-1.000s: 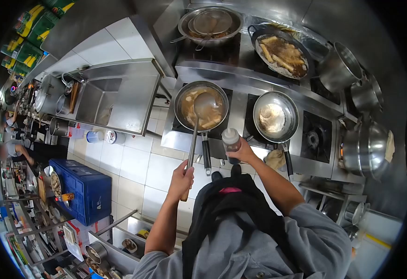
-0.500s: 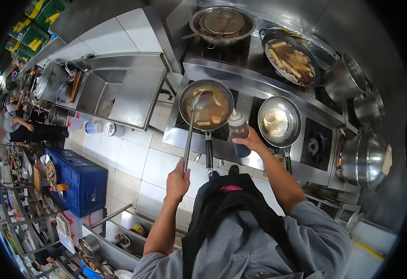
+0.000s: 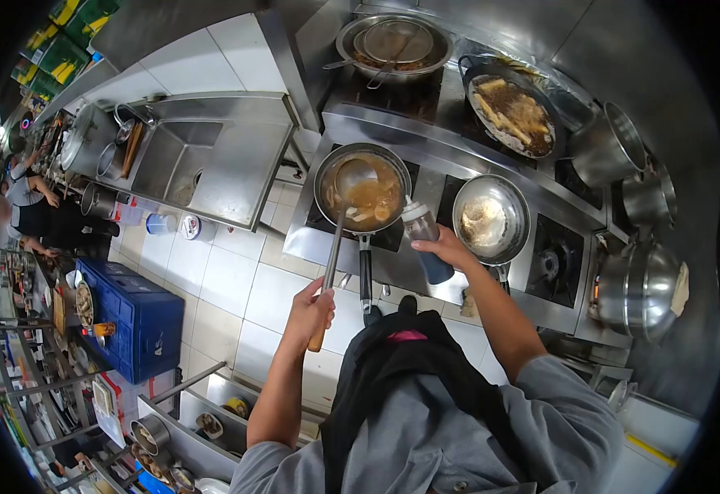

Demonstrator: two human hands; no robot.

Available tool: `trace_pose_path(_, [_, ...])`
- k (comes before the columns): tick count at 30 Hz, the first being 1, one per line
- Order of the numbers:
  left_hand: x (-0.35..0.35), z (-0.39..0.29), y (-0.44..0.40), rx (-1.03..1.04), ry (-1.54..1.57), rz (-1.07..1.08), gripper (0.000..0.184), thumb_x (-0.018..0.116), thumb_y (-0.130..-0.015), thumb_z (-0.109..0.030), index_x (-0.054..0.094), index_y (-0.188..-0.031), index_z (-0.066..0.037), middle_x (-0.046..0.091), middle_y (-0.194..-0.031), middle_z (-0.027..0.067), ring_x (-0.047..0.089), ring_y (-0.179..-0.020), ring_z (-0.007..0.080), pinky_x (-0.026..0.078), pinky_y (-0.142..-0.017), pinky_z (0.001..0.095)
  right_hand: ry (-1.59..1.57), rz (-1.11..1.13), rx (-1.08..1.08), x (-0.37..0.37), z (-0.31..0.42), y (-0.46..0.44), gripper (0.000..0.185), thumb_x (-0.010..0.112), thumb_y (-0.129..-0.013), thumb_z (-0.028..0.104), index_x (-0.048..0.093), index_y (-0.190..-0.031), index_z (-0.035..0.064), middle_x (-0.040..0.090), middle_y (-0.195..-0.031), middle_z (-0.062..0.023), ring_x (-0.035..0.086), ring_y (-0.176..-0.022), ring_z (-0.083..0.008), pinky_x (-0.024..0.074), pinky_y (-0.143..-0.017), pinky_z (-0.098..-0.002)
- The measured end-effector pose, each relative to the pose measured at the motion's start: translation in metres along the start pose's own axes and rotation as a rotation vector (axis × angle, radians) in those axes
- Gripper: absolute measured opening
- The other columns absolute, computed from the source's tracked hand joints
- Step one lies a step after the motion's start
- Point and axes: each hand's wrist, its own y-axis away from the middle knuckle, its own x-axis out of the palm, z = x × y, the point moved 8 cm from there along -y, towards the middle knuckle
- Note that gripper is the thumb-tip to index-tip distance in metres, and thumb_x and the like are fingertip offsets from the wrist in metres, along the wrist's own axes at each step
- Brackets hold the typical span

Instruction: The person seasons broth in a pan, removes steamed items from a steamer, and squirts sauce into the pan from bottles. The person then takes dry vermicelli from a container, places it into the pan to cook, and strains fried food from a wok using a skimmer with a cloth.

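My left hand (image 3: 311,313) is closed round the handle of a long metal ladle (image 3: 333,265). The ladle's bowl dips into brown broth with pale pieces in a pan (image 3: 319,202) on the front burner. In my right hand (image 3: 446,249) is a squeeze bottle (image 3: 424,239) with a white cap and dark contents, held nearly upright just right of that pan. A second pan (image 3: 524,216), with a light patch in its middle, stands to the right of the bottle.
Behind, a dark wok (image 3: 468,92) holds frying pieces in oil, beside a bowl with strainers (image 3: 347,41). Steel pots (image 3: 615,148) stand at right. A sink (image 3: 180,169) and a blue crate (image 3: 129,321) are at left. Other people (image 3: 39,206) stand at far left.
The bottle was lifted and moved right, away from near the pan's handle. The ladle's bowl has shifted within the broth. The camera view has shifted slightly.
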Motion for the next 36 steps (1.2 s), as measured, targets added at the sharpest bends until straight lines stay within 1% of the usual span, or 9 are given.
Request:
trace_pose_path(4, [-0.012, -0.026, -0.004, 0.347, -0.679, -0.244, 0.052, 0.063, -0.091, -0.014, 0.049, -0.139, 0.002, 0.059, -0.063, 0.0156, 0.061, -0.055, 0.0232, 0.049, -0.057, 0.0384, -0.121, 0.218, 0.350, 0.032, -0.003, -0.017, 0.061, 0.082, -0.073, 0.046, 0.063, -0.113, 0.0037, 0.068, -0.101, -0.0107, 0.068, -0.082, -0.0190, 0.0542, -0.074, -0.0328])
trace_pose_path(11, [-0.004, -0.030, -0.012, 0.494, -0.792, -0.370, 0.051, 0.062, -0.092, -0.012, 0.049, -0.139, 0.002, 0.066, -0.075, 0.0230, 0.065, -0.061, 0.0343, 0.049, -0.061, 0.0432, -0.427, 0.270, 0.609, 0.080, -0.008, -0.030, 0.063, 0.079, -0.076, 0.047, 0.058, -0.117, 0.0039, 0.068, -0.096, -0.0116, 0.069, -0.077, -0.0220, 0.0569, -0.070, -0.0359])
trace_pose_path(17, [0.013, 0.001, -0.014, 0.161, -0.092, -0.110, 0.050, 0.061, -0.095, -0.013, 0.047, -0.141, 0.000, 0.055, -0.069, 0.0039, 0.053, -0.055, 0.0102, 0.045, -0.046, 0.0284, -0.488, 0.274, 0.669, 0.078, -0.016, -0.019, 0.057, 0.079, -0.078, 0.046, 0.061, -0.112, 0.0048, 0.068, -0.096, -0.0110, 0.069, -0.077, -0.0228, 0.0571, -0.070, -0.0365])
trace_pose_path(23, [-0.005, 0.011, 0.014, 0.072, -0.159, -0.036, 0.053, 0.062, -0.094, -0.016, 0.047, -0.143, -0.002, 0.059, -0.072, 0.0052, 0.055, -0.056, 0.0115, 0.047, -0.048, 0.0285, -0.414, 0.282, 0.636, 0.073, -0.035, -0.012, 0.056, 0.079, -0.078, 0.048, 0.063, -0.111, 0.0055, 0.069, -0.097, -0.0101, 0.070, -0.081, -0.0224, 0.0570, -0.074, -0.0355])
trace_pose_path(26, [-0.021, 0.009, 0.003, 0.420, -0.688, -0.216, 0.052, 0.063, -0.093, -0.014, 0.049, -0.141, 0.000, 0.056, -0.065, 0.0051, 0.052, -0.048, 0.0104, 0.046, -0.044, 0.0286, -0.438, 0.258, 0.611, 0.074, -0.030, -0.006, 0.059, 0.079, -0.077, 0.048, 0.062, -0.114, 0.0055, 0.069, -0.100, -0.0109, 0.070, -0.083, -0.0229, 0.0570, -0.075, -0.0357])
trace_pose_path(29, [-0.008, 0.018, -0.029, 0.457, -0.610, -0.225, 0.052, 0.063, -0.093, -0.014, 0.048, -0.142, -0.001, 0.057, -0.067, 0.0048, 0.053, -0.050, 0.0104, 0.046, -0.044, 0.0286, -0.443, 0.281, 0.616, 0.089, -0.026, -0.004, 0.057, 0.079, -0.078, 0.046, 0.061, -0.114, 0.0063, 0.068, -0.099, -0.0100, 0.069, -0.081, -0.0226, 0.0570, -0.073, -0.0356])
trace_pose_path(31, [0.015, 0.000, -0.014, 0.250, -0.446, -0.176, 0.051, 0.062, -0.093, -0.016, 0.049, -0.140, 0.000, 0.062, -0.071, 0.0111, 0.060, -0.057, 0.0171, 0.049, -0.050, 0.0336, -0.430, 0.293, 0.619, 0.093, -0.026, -0.001, 0.054, 0.078, -0.079, 0.044, 0.060, -0.114, 0.0073, 0.067, -0.097, -0.0089, 0.069, -0.079, -0.0219, 0.0568, -0.071, -0.0352])
trace_pose_path(34, [0.024, 0.016, -0.013, 0.109, -0.091, -0.007, 0.054, 0.061, -0.095, -0.016, 0.045, -0.144, -0.003, 0.058, -0.076, 0.0039, 0.051, -0.054, 0.0093, 0.046, -0.046, 0.0269, -0.487, 0.257, 0.608, 0.091, -0.028, -0.004, 0.053, 0.079, -0.079, 0.044, 0.061, -0.113, 0.0077, 0.067, -0.096, -0.0088, 0.069, -0.078, -0.0218, 0.0567, -0.070, -0.0351])
trace_pose_path(36, [0.010, 0.016, 0.002, 0.107, -0.175, -0.039, 0.053, 0.061, -0.094, -0.016, 0.046, -0.143, -0.003, 0.058, -0.075, 0.0043, 0.053, -0.055, 0.0097, 0.047, -0.047, 0.0274, -0.462, 0.258, 0.593, 0.087, -0.031, -0.005, 0.060, 0.080, -0.077, 0.047, 0.059, -0.114, 0.0048, 0.068, -0.100, -0.0120, 0.070, -0.082, -0.0237, 0.0575, -0.073, -0.0365])
